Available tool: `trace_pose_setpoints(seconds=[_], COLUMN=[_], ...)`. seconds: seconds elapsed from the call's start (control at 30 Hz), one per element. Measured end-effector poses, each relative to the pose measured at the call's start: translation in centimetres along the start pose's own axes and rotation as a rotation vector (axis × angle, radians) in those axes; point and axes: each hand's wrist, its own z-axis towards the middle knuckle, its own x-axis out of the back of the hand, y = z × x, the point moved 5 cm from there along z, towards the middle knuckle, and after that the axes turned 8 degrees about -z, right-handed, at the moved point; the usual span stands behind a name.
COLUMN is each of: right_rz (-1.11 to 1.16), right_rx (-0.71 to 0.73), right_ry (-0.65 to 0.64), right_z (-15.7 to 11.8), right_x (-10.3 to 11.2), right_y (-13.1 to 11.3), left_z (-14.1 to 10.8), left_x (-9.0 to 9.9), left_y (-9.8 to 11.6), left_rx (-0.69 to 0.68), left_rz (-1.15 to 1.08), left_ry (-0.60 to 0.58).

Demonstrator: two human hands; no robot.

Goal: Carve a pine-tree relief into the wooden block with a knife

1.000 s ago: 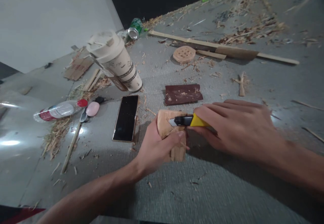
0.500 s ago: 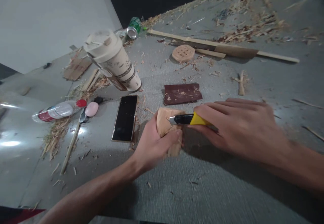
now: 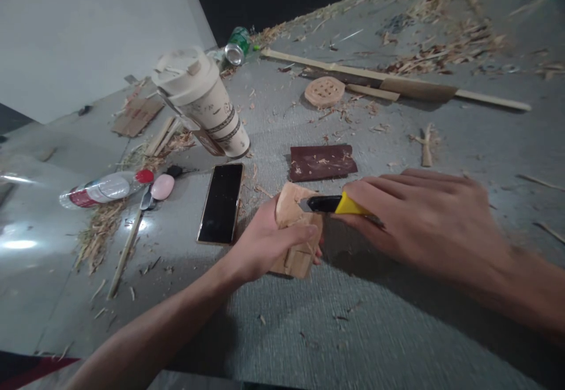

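Note:
My left hand [image 3: 269,240] is wrapped round a pale block of wood [image 3: 293,199] with a rounded, partly carved top end and a squarer lower end. The thumb lies across the front of the block. In my right hand [image 3: 419,219] is a utility knife [image 3: 348,203] with a yellow and black handle. Its blade points left and touches or nearly touches the upper right part of the block. Beyond the block lies a piece of dark red sandpaper [image 3: 323,162] with wood dust on it. A phone [image 3: 220,203] lies left of my left hand.
A lidded paper cup [image 3: 207,105] stands behind the phone. At left are a plastic bottle [image 3: 103,190] and a pink oval object [image 3: 163,187]. A carved wooden disc [image 3: 324,92], long wooden strips [image 3: 489,99], a green can [image 3: 237,46] and scattered shavings [image 3: 445,55] lie farther back.
The wood block has tilted in my left hand, so more of its lower face shows. The knife stays against its upper part. The whole view has shifted slightly.

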Motion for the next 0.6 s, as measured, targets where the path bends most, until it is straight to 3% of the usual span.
trace_pose_setpoints(seconds=[0.13,0.23,0.3,0.4,0.53,0.6], right_rz=[0.039,-0.001,-0.029,0.106,0.176,0.189], right_rx=[-0.062,-0.341,-0.526,-0.41,-0.088,-0.021], right_ry=[-0.018,-0.01,0.044,0.01,0.011,-0.029], right_z=[0.2,0.3,0.2,0.6,0.4,0.2], right_x=[0.3,1.3,2.1,1.7,0.3,-0.5], right_y=[0.9,4.4,6.6,6.5,2.6,1.2], left_z=[-0.5,-1.5,-1.9,-1.5,-0.8,-0.7], left_x=[0.1,-0.9,-1.4,-1.3,-0.6,-0.5], left_y=[-0.1,-1.3,-1.9,-2.1,-1.4,-1.3], left_rx=[0.047,0.206,0.235,0.165,0.001,-0.024], left_rz=[-0.047,-0.106,-0.17,-0.211,-0.225,-0.225], left_ry=[-0.047,-0.208,-0.234,-0.171,-0.063,-0.038])
